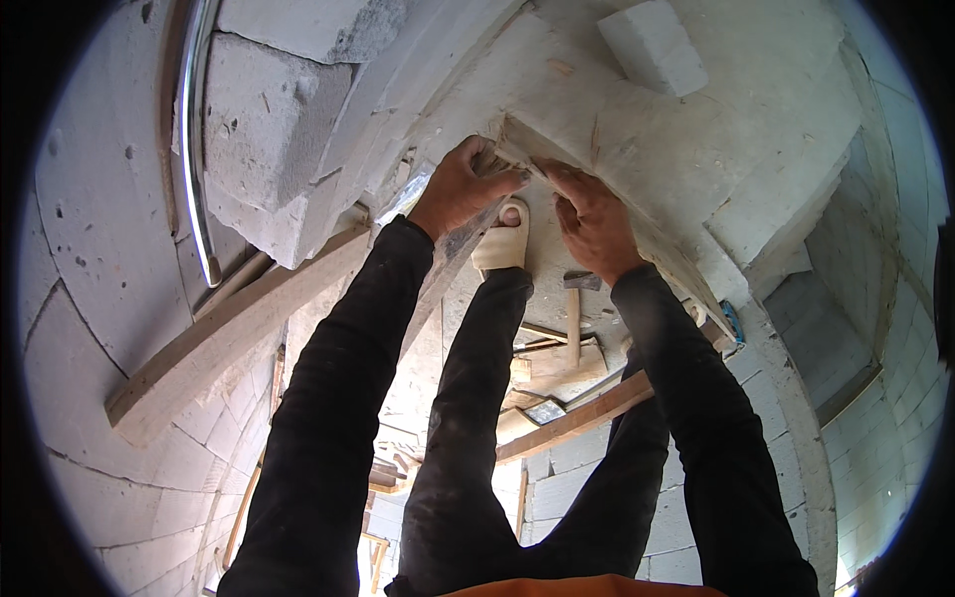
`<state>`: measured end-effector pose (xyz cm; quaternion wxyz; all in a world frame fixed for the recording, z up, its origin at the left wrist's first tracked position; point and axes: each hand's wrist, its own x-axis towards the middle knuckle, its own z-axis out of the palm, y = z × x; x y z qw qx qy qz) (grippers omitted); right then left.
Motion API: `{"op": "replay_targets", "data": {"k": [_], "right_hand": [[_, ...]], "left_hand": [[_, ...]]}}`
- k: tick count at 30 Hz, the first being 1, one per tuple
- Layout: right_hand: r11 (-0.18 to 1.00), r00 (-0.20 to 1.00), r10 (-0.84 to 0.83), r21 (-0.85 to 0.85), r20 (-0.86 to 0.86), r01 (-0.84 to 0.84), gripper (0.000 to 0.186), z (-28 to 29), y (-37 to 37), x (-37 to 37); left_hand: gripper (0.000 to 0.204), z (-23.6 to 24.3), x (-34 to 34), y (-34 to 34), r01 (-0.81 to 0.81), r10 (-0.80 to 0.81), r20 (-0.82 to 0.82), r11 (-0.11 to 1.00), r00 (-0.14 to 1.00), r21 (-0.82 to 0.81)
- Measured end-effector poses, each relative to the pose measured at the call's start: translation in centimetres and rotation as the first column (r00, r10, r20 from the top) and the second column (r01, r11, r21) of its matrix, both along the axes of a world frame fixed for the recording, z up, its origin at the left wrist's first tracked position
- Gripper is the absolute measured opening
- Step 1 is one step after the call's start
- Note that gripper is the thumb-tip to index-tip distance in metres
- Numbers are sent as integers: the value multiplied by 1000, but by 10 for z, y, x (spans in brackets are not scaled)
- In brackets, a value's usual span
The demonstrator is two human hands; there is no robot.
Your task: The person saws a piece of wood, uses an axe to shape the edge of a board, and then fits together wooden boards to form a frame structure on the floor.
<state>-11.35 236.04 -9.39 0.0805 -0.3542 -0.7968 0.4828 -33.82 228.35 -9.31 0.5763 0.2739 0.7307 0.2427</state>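
Observation:
Ahead of me, two long boards meet in a corner. My left hand point(462, 189) is closed round the upper end of the left board point(445, 269), its thumb stretched toward the corner. My right hand point(594, 217) reaches to the same corner beside the right board point(662, 239). Its fingers are bent and the fingertips press at the joint; what lies between them is hidden. Below the hands, my foot in a pale slipper point(500, 244) stands between the boards. A hammer point(574, 323) with a wooden handle lies or leans under my right wrist.
Pale masonry blocks point(274, 119) are stacked at the left behind a shiny metal bar point(189, 149). One loose block point(657, 50) sits at the far right. A timber beam point(239, 323) runs past my left arm, another beam point(587, 418) crosses between my legs. Wood scraps point(567, 368) litter the area below.

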Motion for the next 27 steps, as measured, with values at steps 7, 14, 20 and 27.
{"op": "replay_targets", "data": {"k": [7, 14, 20, 27], "right_hand": [[999, 999, 17, -28, -36, -18, 52, 4, 2, 1], [999, 999, 30, 21, -36, -29, 52, -1, 1, 6], [998, 995, 56, -11, -81, -57, 52, -3, 4, 6], [994, 992, 111, -11, -66, -112, 50, 1, 10, 6]], "left_hand": [[47, -3, -17, -8, -114, 142, 375, 989, 916, -97], [51, -16, -20, -10, -346, 486, 619, 874, 617, -341], [51, -14, -30, -3, -274, 505, 624, 859, 597, -433], [50, -26, -33, 0, -261, 518, 683, 854, 516, -450]]}}
